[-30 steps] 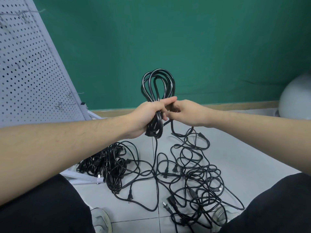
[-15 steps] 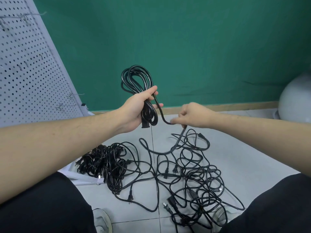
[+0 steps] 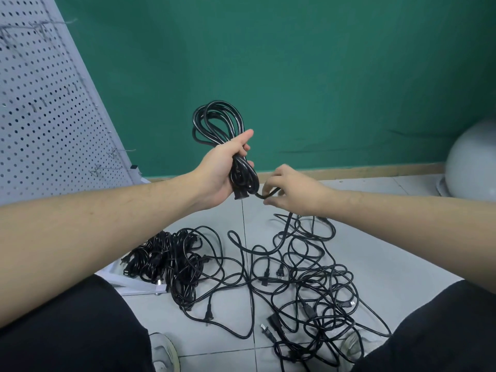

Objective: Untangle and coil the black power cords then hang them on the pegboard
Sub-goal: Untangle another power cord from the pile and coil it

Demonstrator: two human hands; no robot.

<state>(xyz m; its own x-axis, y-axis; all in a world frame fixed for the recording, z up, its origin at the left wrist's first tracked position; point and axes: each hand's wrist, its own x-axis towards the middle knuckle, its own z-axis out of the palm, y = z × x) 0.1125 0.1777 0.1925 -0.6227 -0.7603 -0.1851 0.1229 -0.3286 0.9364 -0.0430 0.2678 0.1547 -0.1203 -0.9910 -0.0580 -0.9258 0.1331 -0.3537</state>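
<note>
Our left hand (image 3: 220,173) grips a coiled black rubber power cord (image 3: 218,122) upright before the green wall (image 3: 295,63). Our right hand (image 3: 292,190) pinches its loose tail (image 3: 268,194) just beside the coil. Tangled black cords (image 3: 308,277) sprawl on the grey tiled floor (image 3: 389,251); the perforated grey pegboard (image 3: 40,103) leans left.

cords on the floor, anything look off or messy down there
Yes. The loose cords sprawl over the floor tiles in a knotted tangle of crossing loops, plugs sticking out at random. Beside them, near the pegboard, a tighter bundled pile lies on the floor, unhung. No damage visible.
</note>
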